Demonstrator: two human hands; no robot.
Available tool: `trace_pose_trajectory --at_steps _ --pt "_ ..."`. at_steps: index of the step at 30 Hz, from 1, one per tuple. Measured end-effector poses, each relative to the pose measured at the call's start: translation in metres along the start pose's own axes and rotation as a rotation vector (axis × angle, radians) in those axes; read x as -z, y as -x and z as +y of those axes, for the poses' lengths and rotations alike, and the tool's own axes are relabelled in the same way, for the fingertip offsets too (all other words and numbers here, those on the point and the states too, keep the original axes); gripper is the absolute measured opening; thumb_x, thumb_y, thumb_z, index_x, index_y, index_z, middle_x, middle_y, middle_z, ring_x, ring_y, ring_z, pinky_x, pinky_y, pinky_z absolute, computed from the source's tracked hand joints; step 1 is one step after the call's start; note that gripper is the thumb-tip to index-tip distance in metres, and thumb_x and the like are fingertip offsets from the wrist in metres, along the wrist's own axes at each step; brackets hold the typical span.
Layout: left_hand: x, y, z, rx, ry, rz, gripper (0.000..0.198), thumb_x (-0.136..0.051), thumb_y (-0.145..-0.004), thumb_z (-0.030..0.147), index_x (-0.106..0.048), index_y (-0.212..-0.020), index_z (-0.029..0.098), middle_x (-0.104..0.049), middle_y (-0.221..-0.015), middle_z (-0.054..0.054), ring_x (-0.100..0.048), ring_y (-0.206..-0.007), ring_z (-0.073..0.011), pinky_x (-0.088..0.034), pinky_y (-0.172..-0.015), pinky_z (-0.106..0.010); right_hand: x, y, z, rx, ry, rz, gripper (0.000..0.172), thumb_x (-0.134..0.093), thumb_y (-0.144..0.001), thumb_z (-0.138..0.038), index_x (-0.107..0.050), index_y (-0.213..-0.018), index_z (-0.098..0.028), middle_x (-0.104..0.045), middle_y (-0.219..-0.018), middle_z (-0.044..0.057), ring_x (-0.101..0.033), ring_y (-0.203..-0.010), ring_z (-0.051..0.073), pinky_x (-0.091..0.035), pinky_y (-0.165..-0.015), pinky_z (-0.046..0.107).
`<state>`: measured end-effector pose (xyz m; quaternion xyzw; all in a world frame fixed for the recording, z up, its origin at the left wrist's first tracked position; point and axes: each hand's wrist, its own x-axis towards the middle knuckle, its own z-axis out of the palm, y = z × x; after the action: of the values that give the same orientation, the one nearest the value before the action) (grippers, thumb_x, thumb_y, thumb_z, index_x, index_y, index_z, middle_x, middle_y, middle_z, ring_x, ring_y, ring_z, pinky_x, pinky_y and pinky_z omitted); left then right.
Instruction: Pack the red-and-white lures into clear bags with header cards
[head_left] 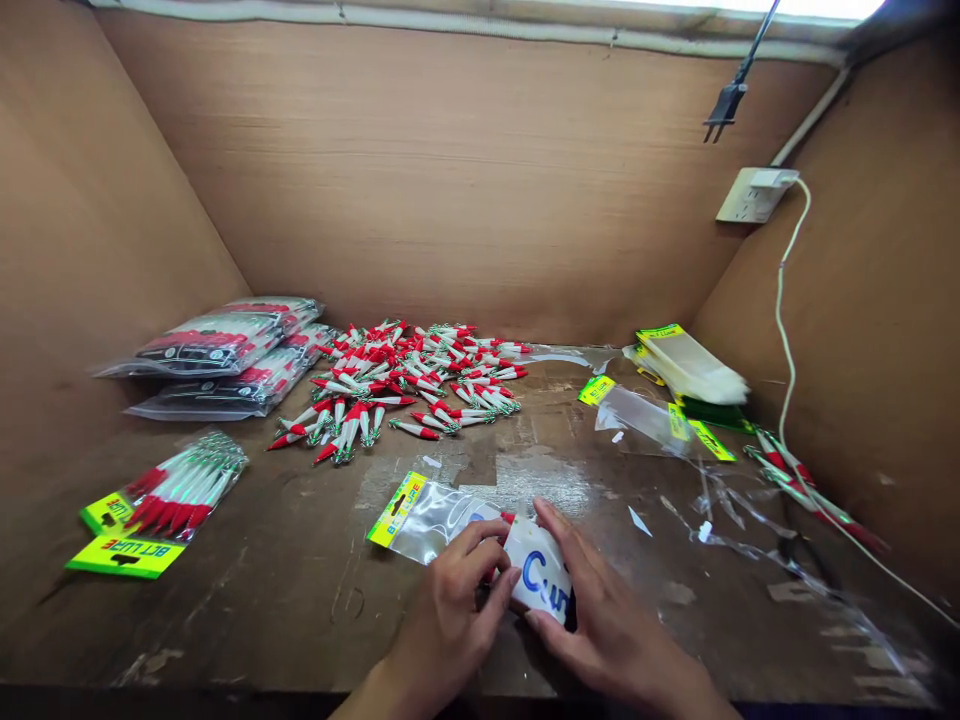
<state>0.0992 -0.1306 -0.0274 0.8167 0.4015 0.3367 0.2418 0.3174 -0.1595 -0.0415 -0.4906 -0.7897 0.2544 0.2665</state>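
Note:
A white card (541, 572) with blue lettering lies between the thumb and fingers of my right hand (600, 600), which is closed around its edges. Curled beside it, my left hand (466, 590) has thumb and fingers pinched at the card's left side; what they grip is mostly hidden. A little red, like a lure tip (508, 518), shows between the hand and the card. From under my left fingers a clear plastic bag (427, 525) stretches left, flat on the table, with a yellow-green printed header.
Red-and-white fishing lures (405, 375) are heaped at the back. Filled bags (225, 350) are stacked back left, with packed lures (176, 490) nearer. Empty header bags (686, 365), loose lures (806, 480) and plastic scraps (720, 500) lie right. A white cable (784, 300) hangs there.

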Motion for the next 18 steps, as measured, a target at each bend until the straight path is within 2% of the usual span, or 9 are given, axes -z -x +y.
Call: trace_pose_trajectory --at_steps 4,6,8,11,15,18 --pt "0.004 0.002 -0.002 -0.189 -0.15 -0.124 0.013 -0.053 -0.096 0.012 -0.06 -0.1 0.022 -0.066 -0.129 -0.007 -0.057 -0.129 -0.0251 -0.039 -0.114 -0.048 0.009 -0.002 -0.004 -0.002 0.014 -0.065 0.098 -0.063 -0.087 -0.025 0.001 -0.161 -0.028 -0.006 -0.169 0.007 -0.013 -0.154 0.027 -0.024 -0.124 0.048" --pt "0.008 0.003 -0.006 -0.261 -0.169 -0.171 0.018 -0.054 -0.094 0.009 -0.06 -0.106 0.021 -0.065 -0.133 -0.008 -0.055 -0.132 -0.0247 -0.042 -0.114 -0.045 0.017 -0.004 -0.004 -0.002 0.033 -0.129 0.095 -0.064 -0.089 -0.03 -0.004 -0.162 -0.029 -0.002 -0.169 0.006 -0.01 -0.155 0.027 -0.023 -0.124 0.048" --pt "0.01 0.005 -0.01 -0.305 -0.159 -0.162 0.02 -0.055 -0.093 0.008 -0.061 -0.108 0.021 -0.065 -0.133 -0.007 -0.054 -0.133 -0.0243 -0.045 -0.112 -0.042 0.023 -0.006 -0.003 0.007 0.057 -0.188 0.091 -0.067 -0.089 -0.04 -0.012 -0.161 -0.031 -0.003 -0.169 0.005 -0.01 -0.155 0.029 -0.023 -0.124 0.049" --pt "0.009 0.01 -0.014 -0.306 -0.148 -0.118 0.018 -0.057 -0.094 0.009 -0.063 -0.105 0.021 -0.066 -0.132 -0.007 -0.055 -0.132 -0.0253 -0.047 -0.111 -0.042 0.021 -0.006 0.002 0.03 0.09 -0.199 0.087 -0.069 -0.088 -0.048 -0.021 -0.16 -0.032 -0.013 -0.168 0.006 -0.018 -0.153 0.03 -0.025 -0.123 0.05" --pt "0.004 0.014 -0.013 -0.298 -0.152 -0.078 0.015 -0.055 -0.096 0.012 -0.065 -0.102 0.022 -0.069 -0.124 -0.008 -0.06 -0.126 -0.0261 -0.051 -0.107 -0.044 0.007 -0.003 0.008 0.054 0.13 -0.088 0.084 -0.071 -0.087 -0.043 -0.029 -0.158 -0.026 -0.029 -0.164 0.011 -0.031 -0.149 0.033 -0.033 -0.12 0.052" --pt "0.005 0.013 -0.008 -0.298 -0.144 -0.119 0.017 -0.052 -0.098 0.012 -0.065 -0.1 0.023 -0.069 -0.121 -0.008 -0.063 -0.118 -0.0244 -0.051 -0.104 -0.043 0.0 0.0 0.009 0.073 0.174 -0.014 0.082 -0.071 -0.087 -0.039 -0.032 -0.157 -0.025 -0.036 -0.16 0.011 -0.034 -0.146 0.034 -0.034 -0.119 0.055"
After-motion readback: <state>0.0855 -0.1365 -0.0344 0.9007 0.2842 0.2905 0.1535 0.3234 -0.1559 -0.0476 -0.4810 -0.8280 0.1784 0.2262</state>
